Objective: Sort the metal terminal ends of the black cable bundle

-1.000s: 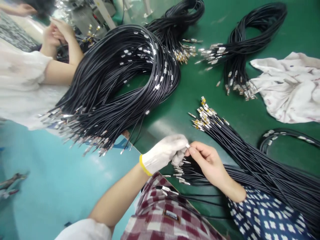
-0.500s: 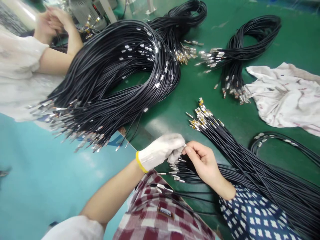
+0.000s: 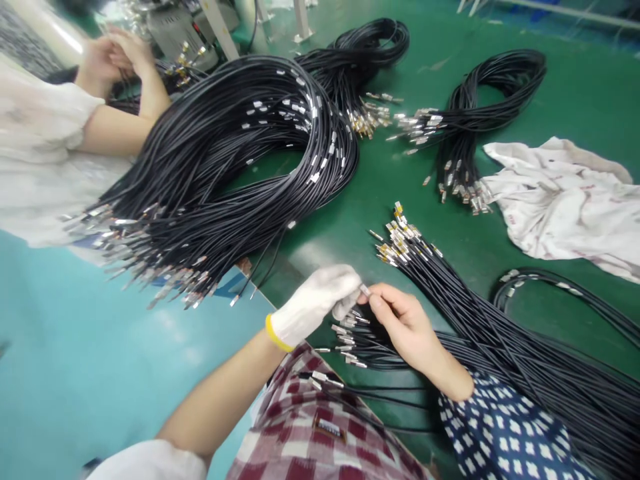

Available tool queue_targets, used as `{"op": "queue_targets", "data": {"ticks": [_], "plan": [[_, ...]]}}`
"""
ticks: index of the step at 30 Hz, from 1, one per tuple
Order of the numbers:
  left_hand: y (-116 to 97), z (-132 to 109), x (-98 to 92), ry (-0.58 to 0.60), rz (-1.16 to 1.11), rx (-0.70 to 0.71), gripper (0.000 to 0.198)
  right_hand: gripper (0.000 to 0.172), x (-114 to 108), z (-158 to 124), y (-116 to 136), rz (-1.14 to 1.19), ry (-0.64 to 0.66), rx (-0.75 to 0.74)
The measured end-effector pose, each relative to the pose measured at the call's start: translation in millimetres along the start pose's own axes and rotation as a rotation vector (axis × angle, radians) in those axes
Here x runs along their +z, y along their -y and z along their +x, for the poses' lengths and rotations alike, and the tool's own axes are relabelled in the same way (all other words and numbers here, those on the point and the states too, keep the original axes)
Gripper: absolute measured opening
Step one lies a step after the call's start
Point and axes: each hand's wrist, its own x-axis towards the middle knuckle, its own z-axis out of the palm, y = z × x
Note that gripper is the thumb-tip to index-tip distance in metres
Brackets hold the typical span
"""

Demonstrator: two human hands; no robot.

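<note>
My left hand [image 3: 320, 300], in a white glove with a yellow cuff, is closed at a small silvery cable connector [image 3: 365, 290]. From the other side my bare right hand [image 3: 411, 328] pinches the same connector between thumb and fingers. The cable behind it is hidden by my right hand. Just below both hands lies a bundle of black cables [image 3: 383, 353] with silvery ends. A larger cable bundle [image 3: 480, 313] with yellow and silver ends runs past my right hand. A few loose cables [image 3: 380, 388] lie across the table's edge by my checked apron.
A big looped heap of black cables [image 3: 210, 160] overhangs the table edge at left. Two smaller coils, one at the back [image 3: 367, 50] and one at right [image 3: 493, 87], lie on the green table [image 3: 440, 173] near a white cloth [image 3: 575, 200]. A co-worker's hands [image 3: 113, 60] are at upper left.
More of the connector shows between my fingertips. My left hand has shifted slightly left, while my right hand has hardly moved. The view has tilted slightly.
</note>
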Motion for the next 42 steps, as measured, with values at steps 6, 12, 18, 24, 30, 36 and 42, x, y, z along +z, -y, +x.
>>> {"op": "queue_targets", "data": {"ticks": [6,12,18,24,30,36,42], "plan": [[15,-4,4.1,-0.256,0.693,0.388,0.015,0.033,-14,-18,8,-0.711,0.205,-0.104],[43,-11,21.3,0.013,1.2,0.655,0.023,0.027,-82,-21,-5,-1.045,-0.284,0.084],[50,-13,22.3,-0.016,1.227,0.73,0.02,0.022,-109,-28,-23,-0.918,-0.329,0.302],[51,-12,23.3,-0.035,1.195,0.74,0.022,0.028,-114,-35,-24,-0.58,-0.477,0.207],[35,-17,24.2,-0.146,0.832,0.447,0.012,0.03,-89,-44,4,-0.094,-0.231,0.152],[4,-12,21.8,-0.155,0.396,0.287,0.021,0.026,-60,-49,11,-0.124,-0.007,0.179],[5,-16,14.8,-0.121,0.468,0.237,0.027,0.022,-50,-45,14,-0.221,0.069,0.171]]}}
